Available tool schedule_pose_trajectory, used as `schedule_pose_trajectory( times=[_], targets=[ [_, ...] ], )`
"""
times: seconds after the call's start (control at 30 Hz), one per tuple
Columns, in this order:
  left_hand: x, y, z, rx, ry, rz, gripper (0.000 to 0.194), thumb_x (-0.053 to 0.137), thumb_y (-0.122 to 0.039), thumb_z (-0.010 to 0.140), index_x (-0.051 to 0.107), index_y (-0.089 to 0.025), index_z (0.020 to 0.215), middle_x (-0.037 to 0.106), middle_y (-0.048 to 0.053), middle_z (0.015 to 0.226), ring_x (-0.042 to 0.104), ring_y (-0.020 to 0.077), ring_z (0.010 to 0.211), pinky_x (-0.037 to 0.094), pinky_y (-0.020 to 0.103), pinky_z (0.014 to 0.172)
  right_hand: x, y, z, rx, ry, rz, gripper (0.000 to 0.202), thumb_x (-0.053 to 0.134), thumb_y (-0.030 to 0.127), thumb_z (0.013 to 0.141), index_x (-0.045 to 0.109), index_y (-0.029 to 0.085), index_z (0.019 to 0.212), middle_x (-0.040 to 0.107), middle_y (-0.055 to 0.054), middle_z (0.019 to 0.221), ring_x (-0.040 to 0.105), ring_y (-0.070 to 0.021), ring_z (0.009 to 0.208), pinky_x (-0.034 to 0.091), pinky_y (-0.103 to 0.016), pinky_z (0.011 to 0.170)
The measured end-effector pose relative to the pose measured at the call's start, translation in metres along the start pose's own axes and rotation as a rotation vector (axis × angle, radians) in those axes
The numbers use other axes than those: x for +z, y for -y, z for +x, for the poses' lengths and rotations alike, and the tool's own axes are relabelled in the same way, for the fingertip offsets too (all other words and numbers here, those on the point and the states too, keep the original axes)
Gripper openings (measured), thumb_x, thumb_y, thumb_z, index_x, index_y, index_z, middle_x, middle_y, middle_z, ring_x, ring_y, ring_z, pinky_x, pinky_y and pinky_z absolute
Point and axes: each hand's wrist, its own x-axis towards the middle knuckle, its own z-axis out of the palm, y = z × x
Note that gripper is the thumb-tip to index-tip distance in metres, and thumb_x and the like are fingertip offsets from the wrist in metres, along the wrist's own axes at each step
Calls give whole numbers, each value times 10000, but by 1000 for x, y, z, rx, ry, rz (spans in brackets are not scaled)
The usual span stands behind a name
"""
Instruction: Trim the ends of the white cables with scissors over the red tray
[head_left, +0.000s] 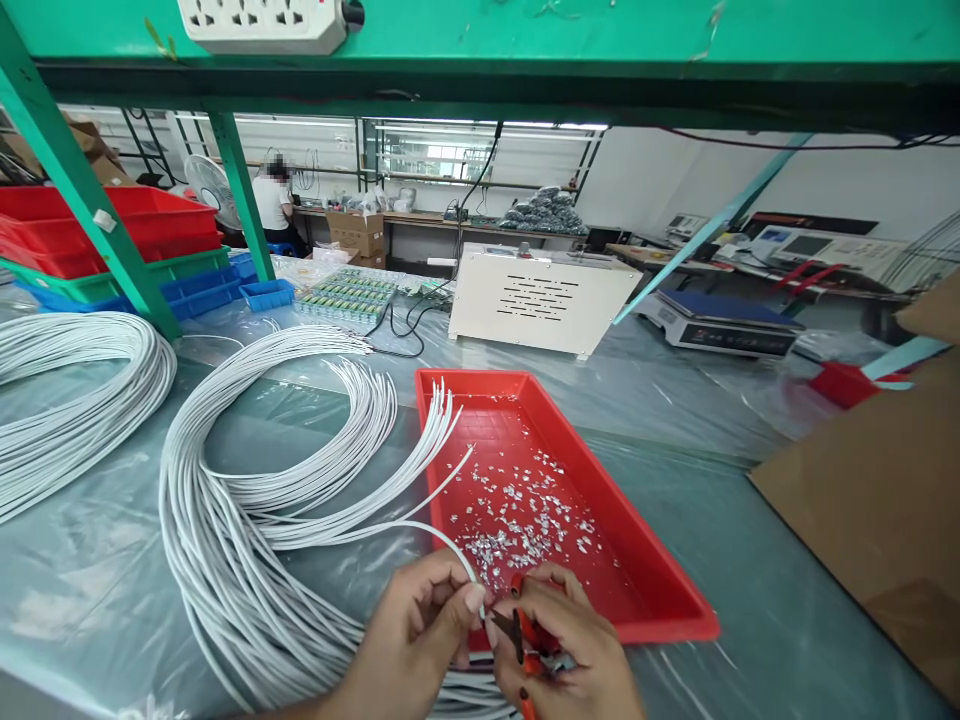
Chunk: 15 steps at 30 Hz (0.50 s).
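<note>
My left hand (420,630) pinches a white cable (452,544) close to its tip, thumb against fingers, at the near edge of a red tray (652,560). My right hand (581,640) is closed around a red-handled cutter (508,628), its dark blades beside the cable's end (whether they touch it, I cannot tell). The cable arches from the coil (199,490) on my left to my fingertips. Other loose ends of the coil fan out over the tray's left wall, and one single end reaches over the tray floor. Silvery scraps (517,530) lie scattered in the tray, thickest toward my hands. A second coil (142,390) rests farther left. Beyond the tray stands a pale slotted box (544,300); to its right, a scale (727,325); to its left, circuit boards (349,290). Stacked bins (157,220) stand behind the green post at left, and cardboard (877,490) rises at right. In the background sits a co-worker (271,208) in a white top.
</note>
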Motion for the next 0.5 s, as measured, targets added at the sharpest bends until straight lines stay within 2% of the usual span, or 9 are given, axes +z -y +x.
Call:
schedule_pose_trajectory(
  times=[0.23, 0.37, 0.5],
  targets=[
    [-1, -4, 3, -40, 11, -68, 296, 531, -361, 818, 571, -120, 650, 482, -5, 587, 395, 78, 487, 333, 189, 460, 2, -2, -2, 147, 25, 136, 160, 479, 86, 671, 508, 183, 548, 499, 26, 494, 477, -121, 507, 413, -222, 499],
    [-3, -5, 4, -72, 24, -93, 318, 558, -394, 791, 625, -107, 674, 487, 2, 589, 393, 75, 479, 320, 190, 452, 6, -8, -2, 248, 23, 345, 125, 510, 83, 639, 525, 165, 546, 493, 26, 509, 453, -104, 481, 370, -188, 437],
    [-3, -7, 5, -116, 53, -169, 326, 596, -412, 758, 666, -99, 699, 469, -4, 565, 376, 65, 458, 304, 187, 442, 12, -3, -1, 434, -27, 588, 101, 546, 134, 608, 524, 161, 513, 458, 44, 480, 403, -83, 442, 315, -179, 406]
  ],
)
